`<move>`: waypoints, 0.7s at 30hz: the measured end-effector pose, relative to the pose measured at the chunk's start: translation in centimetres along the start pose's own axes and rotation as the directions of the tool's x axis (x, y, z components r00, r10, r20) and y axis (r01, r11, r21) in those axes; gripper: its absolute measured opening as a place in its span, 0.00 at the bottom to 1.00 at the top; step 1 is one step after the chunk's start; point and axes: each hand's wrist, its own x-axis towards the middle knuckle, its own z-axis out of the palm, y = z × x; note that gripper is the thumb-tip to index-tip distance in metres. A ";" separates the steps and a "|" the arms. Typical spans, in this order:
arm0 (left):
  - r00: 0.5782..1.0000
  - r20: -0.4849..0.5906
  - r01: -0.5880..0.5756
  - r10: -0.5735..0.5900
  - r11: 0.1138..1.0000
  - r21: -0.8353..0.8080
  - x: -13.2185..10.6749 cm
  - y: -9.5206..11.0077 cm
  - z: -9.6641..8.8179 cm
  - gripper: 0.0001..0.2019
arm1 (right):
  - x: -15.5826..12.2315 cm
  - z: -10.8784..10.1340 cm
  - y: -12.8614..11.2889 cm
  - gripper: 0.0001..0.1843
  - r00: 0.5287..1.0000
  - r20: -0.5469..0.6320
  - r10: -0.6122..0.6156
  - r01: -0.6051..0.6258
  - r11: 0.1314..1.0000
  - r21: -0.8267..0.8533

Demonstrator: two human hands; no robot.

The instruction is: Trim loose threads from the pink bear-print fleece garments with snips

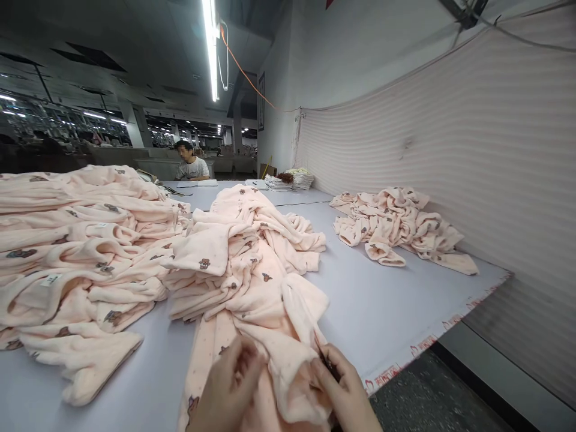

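Observation:
At the bottom of the view lies a pale pink fleece garment (258,336) with small bear prints, one open cuff (294,384) towards me. My right hand (344,390) is closed round small dark thread snips (330,363), their pointed tip beside the cuff's edge. My left hand (234,384) is just left of the cuff, over the fabric, with fingers curled in and thumb against them. Whatever it may pinch is hidden. Beyond both hands rises a stack of folded garments (198,294) of the same fleece.
A large heap of pink garments (90,240) covers the table's left side. A smaller pile (391,222) lies at the right, by a striped cloth curtain (450,132). Stacked papers (288,180) sit at the far edge. A person (192,167) is beyond the table (360,300).

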 end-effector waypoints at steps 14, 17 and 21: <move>0.957 -0.053 -0.277 0.285 0.953 0.118 -0.5 -1.2 1.7 0.05 | -0.2 -2.3 -4.3 0.08 0.981 -0.080 -0.176 0.119 0.875 -0.469; 0.958 -0.064 -0.272 0.279 0.957 0.104 -0.9 -0.7 1.9 0.03 | -0.1 -0.8 -5.1 0.17 0.975 0.120 -0.187 0.221 0.766 -0.604; 0.959 -0.191 -0.218 0.211 0.976 -0.015 -1.3 -0.4 2.1 0.11 | 0.5 0.5 -4.0 0.16 0.974 0.044 -0.221 0.189 0.697 -0.691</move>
